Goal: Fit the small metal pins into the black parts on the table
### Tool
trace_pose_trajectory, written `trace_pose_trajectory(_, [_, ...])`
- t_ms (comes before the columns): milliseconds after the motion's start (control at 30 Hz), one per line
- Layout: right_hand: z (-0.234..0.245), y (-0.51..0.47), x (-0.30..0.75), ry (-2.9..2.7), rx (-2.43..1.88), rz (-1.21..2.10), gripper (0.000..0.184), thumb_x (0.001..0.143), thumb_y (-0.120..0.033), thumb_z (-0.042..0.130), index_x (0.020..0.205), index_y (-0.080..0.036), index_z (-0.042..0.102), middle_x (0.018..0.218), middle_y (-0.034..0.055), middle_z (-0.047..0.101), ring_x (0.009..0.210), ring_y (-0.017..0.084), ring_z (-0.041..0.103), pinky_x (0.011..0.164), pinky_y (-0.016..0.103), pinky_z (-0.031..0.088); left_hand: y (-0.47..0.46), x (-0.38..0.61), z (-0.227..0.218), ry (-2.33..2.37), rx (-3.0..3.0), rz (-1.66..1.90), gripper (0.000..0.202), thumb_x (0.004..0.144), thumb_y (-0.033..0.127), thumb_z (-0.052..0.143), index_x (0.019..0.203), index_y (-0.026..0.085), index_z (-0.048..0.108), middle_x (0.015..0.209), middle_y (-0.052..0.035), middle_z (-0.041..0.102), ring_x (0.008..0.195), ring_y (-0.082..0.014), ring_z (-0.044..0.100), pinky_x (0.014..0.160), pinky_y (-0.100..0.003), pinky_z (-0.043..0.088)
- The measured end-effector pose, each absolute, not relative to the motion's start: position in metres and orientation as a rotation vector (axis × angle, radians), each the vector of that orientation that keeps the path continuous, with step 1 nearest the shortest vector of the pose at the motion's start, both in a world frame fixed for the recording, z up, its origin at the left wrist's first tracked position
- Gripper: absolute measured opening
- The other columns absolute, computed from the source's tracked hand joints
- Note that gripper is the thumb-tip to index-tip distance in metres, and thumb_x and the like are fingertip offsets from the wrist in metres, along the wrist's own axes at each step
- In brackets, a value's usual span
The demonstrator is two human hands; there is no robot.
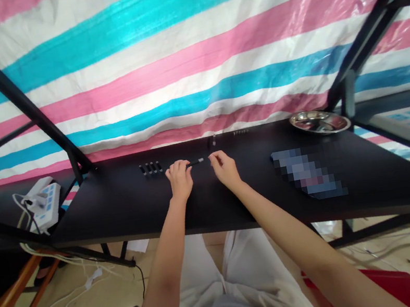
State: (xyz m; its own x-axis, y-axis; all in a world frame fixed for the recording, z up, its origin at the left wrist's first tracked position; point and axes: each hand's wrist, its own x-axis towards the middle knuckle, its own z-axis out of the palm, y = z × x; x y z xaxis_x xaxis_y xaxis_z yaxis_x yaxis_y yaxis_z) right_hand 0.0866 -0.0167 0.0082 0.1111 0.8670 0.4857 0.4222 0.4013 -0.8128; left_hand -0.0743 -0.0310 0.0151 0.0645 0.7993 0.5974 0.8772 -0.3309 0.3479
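Observation:
My left hand point(180, 178) rests on the black table point(126, 204) with its fingers closed round a thin black pen-like stick point(196, 162) that points right. My right hand point(224, 167) sits just right of the stick's pale tip, fingers curled in a pinch; what it holds, if anything, is too small to see. A row of several small black caps point(151, 169) stands to the left of my left hand.
A metal dish point(319, 121) stands at the back right. A blurred flat object point(307, 173) lies right of my hands. Tiny parts point(240, 132) lie along the far edge. A white power strip point(44, 199) sits at the left. Black frame bars slant up both sides.

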Motion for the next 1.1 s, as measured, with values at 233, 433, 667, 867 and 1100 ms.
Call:
trace_pose_trajectory(233, [0.0077,-0.0203,0.0886,-1.604,-1.229,0.575,0.048,0.086,-0.058,0.027,0.061,-0.021,0.045,0.054,-0.0011,0.047,0.054,0.013,0.046,0.059,0.024,0.037,-0.0383,-0.0680,0.0179,-1.582,-2.347,-1.092,0.022,0.090,0.026,0.038,0.100,0.021,0.056,0.105,-0.0072,0.059,0.098,-0.0183,0.051,0.089,-0.033,0.029])
trace_pose_trajectory(433, [0.0081,-0.0217,0.0869,-1.616,-1.200,0.571,0.048,0.085,-0.059,0.030,0.059,-0.021,0.043,0.054,-0.0018,0.045,0.054,0.012,0.043,0.058,0.024,0.035,-0.0390,-0.0675,0.0194,-1.594,-2.380,-1.090,0.024,0.091,0.028,0.037,0.101,0.021,0.056,0.107,-0.0077,0.060,0.100,-0.0179,0.051,0.089,-0.032,0.030])
trace_pose_trajectory(667, [0.0068,-0.0211,0.0864,-1.634,-1.180,0.550,0.044,0.086,-0.055,0.030,0.061,-0.021,0.044,0.057,-0.0010,0.047,0.055,0.013,0.045,0.059,0.024,0.035,-0.0378,-0.0690,0.0179,-1.580,-2.370,-1.140,0.027,0.092,0.030,0.032,0.097,0.018,0.056,0.104,-0.0071,0.060,0.096,-0.0166,0.051,0.087,-0.030,0.031])
trace_pose_trajectory(867, [0.0055,-0.0196,0.0874,-1.630,-1.195,0.549,0.042,0.086,-0.056,0.028,0.068,-0.022,0.046,0.061,0.0005,0.051,0.059,0.015,0.049,0.062,0.025,0.038,-0.0338,-0.0712,0.0150,-1.668,-2.317,-1.231,0.027,0.092,0.030,0.030,0.093,0.018,0.054,0.102,-0.0071,0.059,0.093,-0.0158,0.051,0.084,-0.029,0.033])
trace_pose_trajectory(1100, [-0.0005,-0.0134,0.0858,-1.505,-1.191,0.565,0.036,0.086,-0.053,0.031,0.079,-0.022,0.047,0.070,0.0021,0.056,0.063,0.014,0.051,0.064,0.026,0.042,-0.0326,-0.0714,0.0139,-1.662,-2.324,-1.294,0.022,0.091,0.030,0.035,0.092,0.018,0.054,0.099,-0.0068,0.059,0.093,-0.0157,0.053,0.084,-0.028,0.035])
